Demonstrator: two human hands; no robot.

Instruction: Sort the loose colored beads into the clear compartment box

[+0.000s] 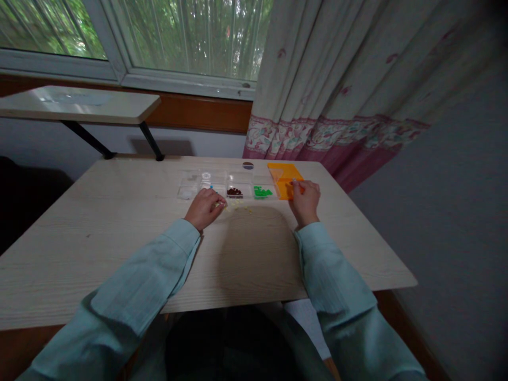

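Observation:
My left hand (205,208) rests at the front edge of the clear compartment boxes, its fingers curled together beside small pale yellow pieces (236,203) on the table; whatever they grip is too small to make out. My right hand (306,202) is over the orange box (286,172) at the row's right end, thumb and fingertips pinched together, their contents hidden. Between the hands, one clear compartment holds dark brown pieces (234,192) and another holds bright green pieces (262,192). Blue bits (211,187) show just behind my left fingers. A clear box (188,191) stands at the left end.
A dark round disc (248,165) lies behind the boxes on the wooden table (130,254). A raised shelf (99,106) on black legs stands at the back left. The curtain (329,106) hangs behind the table's right side, with a wall (444,201) beyond its right edge.

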